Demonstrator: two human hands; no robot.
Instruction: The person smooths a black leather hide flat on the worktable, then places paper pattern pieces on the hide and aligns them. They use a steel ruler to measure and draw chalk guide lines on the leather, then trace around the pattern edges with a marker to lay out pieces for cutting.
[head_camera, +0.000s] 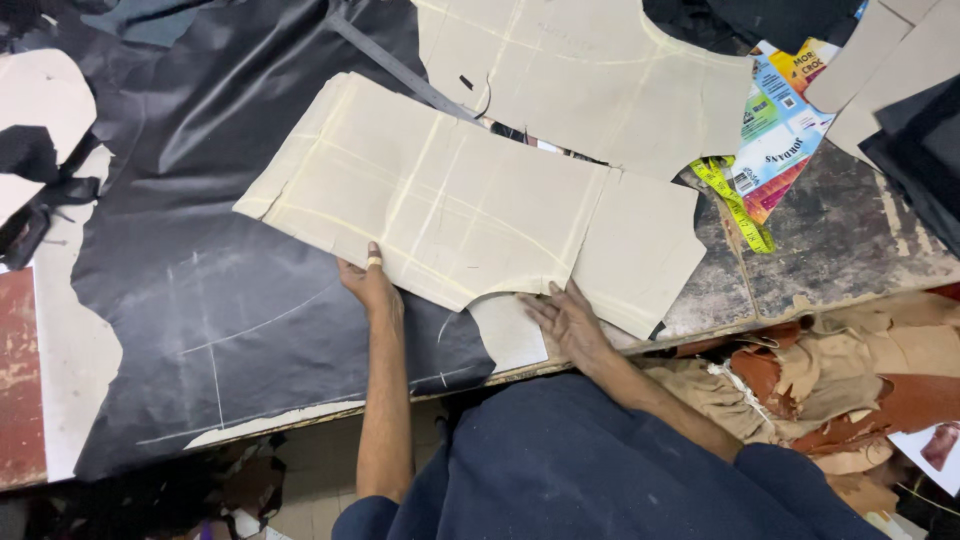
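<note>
Nearest, dark blue lap and bare forearms reaching over the table edge (300, 412). Left hand (370, 285) flat on the near edge of the pattern (450, 200), fingers extended, thumb with a pale band pressing the card; nothing clenched, only pressing down. Right hand (570, 320) likewise spread and flat, fingertips on the near right edge of the pattern beside a small pale scrap (510, 335); released, not gripping.

Pattern: cream card, wide and roughly rectangular, tilted with its left end farther away, creased by fold lines and faint ruled lines, with a curved notch cut into the near edge and a squarer flap at the right end. Lying at mid-table, partly on black fabric (220, 250) marked with chalk lines.

Farther, second cream pattern (580, 70) with curved cut-outs, a grey ruler (400, 65) slanting beneath. Far right, yellow tape measure (735, 205) and a colourful packet (780, 125). Right, below the table, brown leather scraps (850, 380).
</note>
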